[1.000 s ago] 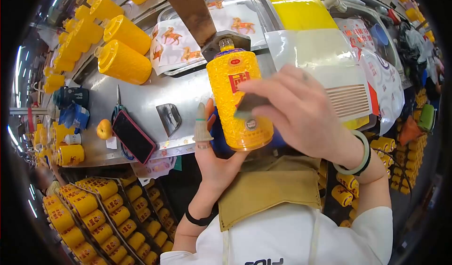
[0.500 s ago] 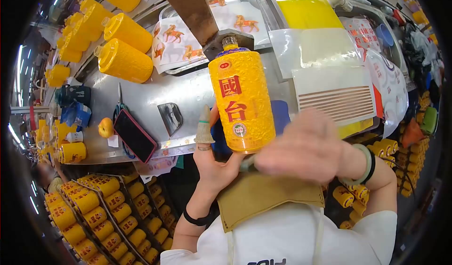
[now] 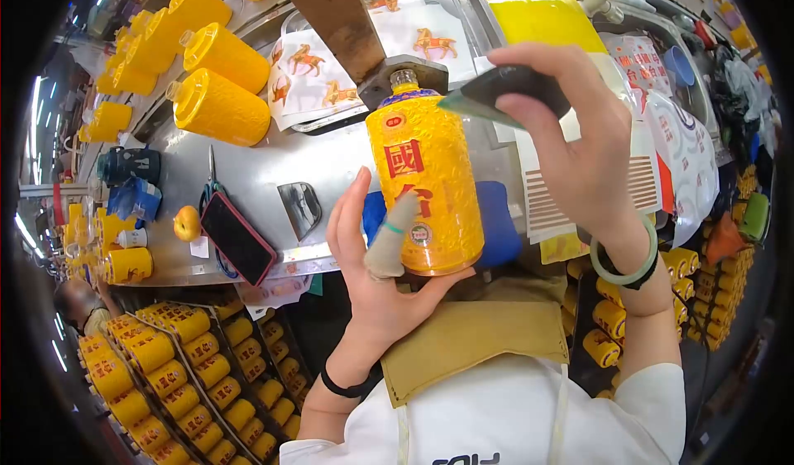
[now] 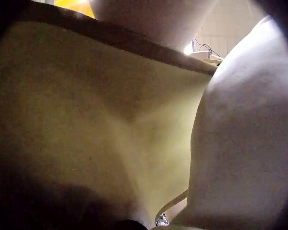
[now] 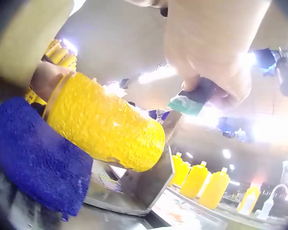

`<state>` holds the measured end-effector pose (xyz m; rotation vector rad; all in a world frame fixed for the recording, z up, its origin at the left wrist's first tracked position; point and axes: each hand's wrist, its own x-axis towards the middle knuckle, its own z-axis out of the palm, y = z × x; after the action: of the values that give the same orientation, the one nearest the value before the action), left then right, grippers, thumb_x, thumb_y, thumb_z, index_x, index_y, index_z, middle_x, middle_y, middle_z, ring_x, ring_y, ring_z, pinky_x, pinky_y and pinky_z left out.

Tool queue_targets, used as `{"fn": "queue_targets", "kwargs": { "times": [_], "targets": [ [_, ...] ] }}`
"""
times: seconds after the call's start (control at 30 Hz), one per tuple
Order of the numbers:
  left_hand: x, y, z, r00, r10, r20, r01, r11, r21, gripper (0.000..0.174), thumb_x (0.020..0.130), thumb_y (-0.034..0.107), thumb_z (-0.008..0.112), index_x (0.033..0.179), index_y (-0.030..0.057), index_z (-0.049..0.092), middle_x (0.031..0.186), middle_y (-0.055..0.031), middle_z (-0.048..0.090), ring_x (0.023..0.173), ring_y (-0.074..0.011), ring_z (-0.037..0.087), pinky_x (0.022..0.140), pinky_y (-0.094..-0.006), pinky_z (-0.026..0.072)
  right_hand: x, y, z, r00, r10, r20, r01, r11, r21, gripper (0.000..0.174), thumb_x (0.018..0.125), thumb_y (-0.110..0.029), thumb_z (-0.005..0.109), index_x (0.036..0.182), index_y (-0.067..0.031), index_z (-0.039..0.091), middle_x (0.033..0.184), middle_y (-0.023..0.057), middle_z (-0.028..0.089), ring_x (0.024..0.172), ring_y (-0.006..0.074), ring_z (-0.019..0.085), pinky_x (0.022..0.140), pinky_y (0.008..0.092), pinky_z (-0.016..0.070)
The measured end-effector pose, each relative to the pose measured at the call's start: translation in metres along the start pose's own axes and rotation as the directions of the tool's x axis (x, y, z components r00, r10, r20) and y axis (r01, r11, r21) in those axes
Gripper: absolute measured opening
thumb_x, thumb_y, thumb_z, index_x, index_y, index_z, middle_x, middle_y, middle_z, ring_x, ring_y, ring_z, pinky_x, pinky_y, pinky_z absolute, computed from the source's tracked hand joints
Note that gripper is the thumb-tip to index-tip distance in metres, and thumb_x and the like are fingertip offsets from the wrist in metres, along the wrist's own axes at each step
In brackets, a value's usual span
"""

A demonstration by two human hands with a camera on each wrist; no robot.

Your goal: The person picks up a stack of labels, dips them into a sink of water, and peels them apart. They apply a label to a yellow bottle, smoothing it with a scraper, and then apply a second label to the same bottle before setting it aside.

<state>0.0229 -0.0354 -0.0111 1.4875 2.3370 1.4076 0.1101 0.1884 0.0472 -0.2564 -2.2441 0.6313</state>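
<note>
A yellow embossed bottle [image 3: 426,184] with red characters lies tilted, its neck at a metal plate [image 3: 403,76] on a brown post. My left hand [image 3: 376,295] is at its base, thumb stretched along the bottom edge. The index finger, in a fabric finger cot [image 3: 389,246], lies over the lower red character; the other fingers extend beside the bottle. My right hand [image 3: 579,134] pinches a dark scraper [image 3: 525,95] with a greenish blade [image 5: 185,105], raised near the bottle's right shoulder. Apron and shirt cloth fill most of the left wrist view.
A blue cloth pad [image 5: 38,155] lies beneath the bottle. A phone [image 3: 237,239], scissors [image 3: 211,171] and a curved metal piece [image 3: 299,209] lie left on the steel table [image 3: 322,163]. Horse decals [image 3: 304,58] sit in a tray behind; striped sheets [image 3: 587,186] lie right. Yellow bottles [image 3: 222,107] stand back left.
My right hand has gone from the bottle's front, down past its base, then up to its right shoulder with the scraper. My left index finger has moved onto the label.
</note>
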Motion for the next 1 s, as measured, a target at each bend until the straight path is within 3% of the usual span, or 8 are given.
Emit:
{"fn": "queue_targets", "kwargs": {
  "times": [0.17, 0.4, 0.6, 0.67, 0.77, 0.87, 0.93, 1.0],
  "targets": [
    [0.011, 0.007, -0.001, 0.985, 0.129, 0.110, -0.156, 0.946, 0.285, 0.062, 0.063, 0.043, 0.093, 0.114, 0.0146, 0.075, 0.154, -0.0257, 0.034, 0.138, -0.0453, 0.033, 0.112, -0.0523, 0.0305, -0.018, 0.001, -0.004, 0.993, 0.108, 0.054, -0.112, 0.989, 0.093, 0.029, 0.085, 0.006, 0.068, 0.113, -0.0016, 0.068, 0.097, 0.0097, 0.068, 0.087, 0.0179, 0.068, 0.080, 0.0275, 0.0519],
    [0.003, 0.001, 0.005, 0.955, 0.280, 0.102, -0.297, 0.921, 0.251, 0.057, 0.067, 0.042, 0.091, 0.112, 0.0116, 0.075, 0.153, -0.0255, 0.037, 0.135, -0.0452, 0.037, 0.111, -0.0531, 0.0304, -0.027, -0.007, -0.002, 0.976, 0.114, 0.184, -0.153, 0.964, 0.215, 0.032, 0.082, 0.006, 0.070, 0.113, -0.0012, 0.067, 0.095, 0.0100, 0.066, 0.084, 0.0195, 0.066, 0.078, 0.0294, 0.0523],
    [-0.014, -0.013, 0.025, 0.989, -0.079, -0.121, 0.060, 0.986, -0.156, 0.104, 0.065, 0.017, 0.096, 0.150, 0.0015, 0.039, 0.152, -0.0223, 0.040, 0.140, -0.0333, 0.041, 0.113, -0.0466, 0.0386, -0.019, 0.001, 0.016, 0.992, 0.080, 0.099, -0.096, 0.981, 0.171, 0.031, 0.078, 0.008, 0.073, 0.107, -0.0024, 0.071, 0.095, 0.0092, 0.070, 0.084, 0.0241, 0.064, 0.075, 0.0325, 0.0520],
    [-0.018, -0.022, 0.030, 0.922, -0.363, 0.134, 0.375, 0.750, -0.544, 0.120, 0.062, 0.007, 0.096, 0.157, 0.0014, 0.022, 0.149, -0.0176, 0.046, 0.135, -0.0268, 0.049, 0.111, -0.0416, 0.0432, -0.008, 0.009, 0.013, 0.982, -0.189, -0.012, 0.188, 0.980, -0.059, 0.034, 0.073, 0.011, 0.073, 0.103, -0.0047, 0.073, 0.097, 0.0069, 0.073, 0.085, 0.0243, 0.064, 0.075, 0.0325, 0.0510],
    [-0.012, -0.015, 0.021, 0.959, -0.280, 0.044, 0.273, 0.869, -0.413, 0.110, 0.064, 0.005, 0.095, 0.153, -0.0031, 0.031, 0.145, -0.0150, 0.051, 0.128, -0.0254, 0.056, 0.109, -0.0397, 0.0454, -0.023, 0.001, 0.014, 0.891, -0.439, 0.114, 0.452, 0.882, -0.135, 0.021, 0.070, -0.013, 0.070, 0.091, -0.0129, 0.075, 0.100, -0.0013, 0.073, 0.080, 0.0171, 0.059, 0.073, 0.0309, 0.0445],
    [-0.008, -0.012, 0.018, 0.950, -0.310, 0.028, 0.285, 0.830, -0.479, 0.091, 0.072, 0.005, 0.088, 0.149, -0.0065, 0.039, 0.145, -0.0153, 0.051, 0.130, -0.0251, 0.055, 0.110, -0.0387, 0.0443, -0.041, -0.034, 0.009, 0.778, -0.563, 0.280, 0.491, 0.822, 0.287, 0.027, 0.073, -0.019, 0.073, 0.100, -0.0148, 0.074, 0.100, -0.0005, 0.071, 0.080, 0.0192, 0.061, 0.069, 0.0325, 0.0461],
    [-0.005, -0.006, 0.017, 0.874, -0.466, 0.134, 0.425, 0.602, -0.676, 0.084, 0.077, 0.006, 0.083, 0.148, -0.0056, 0.039, 0.146, -0.0154, 0.051, 0.130, -0.0251, 0.054, 0.111, -0.0391, 0.0430, -0.031, -0.037, 0.017, 0.789, -0.516, 0.335, 0.487, 0.856, 0.172, 0.029, 0.074, -0.020, 0.074, 0.102, -0.0129, 0.073, 0.098, 0.0003, 0.069, 0.079, 0.0198, 0.061, 0.069, 0.0339, 0.0465],
    [-0.007, -0.011, 0.019, 0.958, -0.286, 0.028, 0.261, 0.825, -0.501, 0.093, 0.071, 0.008, 0.089, 0.148, -0.0044, 0.040, 0.144, -0.0145, 0.052, 0.129, -0.0248, 0.055, 0.111, -0.0399, 0.0426, -0.008, -0.019, 0.026, 0.840, -0.400, 0.367, 0.443, 0.896, -0.037, 0.034, 0.077, -0.020, 0.076, 0.108, -0.0077, 0.070, 0.092, 0.0047, 0.066, 0.081, 0.0226, 0.062, 0.071, 0.0368, 0.0477]
  ]
}}
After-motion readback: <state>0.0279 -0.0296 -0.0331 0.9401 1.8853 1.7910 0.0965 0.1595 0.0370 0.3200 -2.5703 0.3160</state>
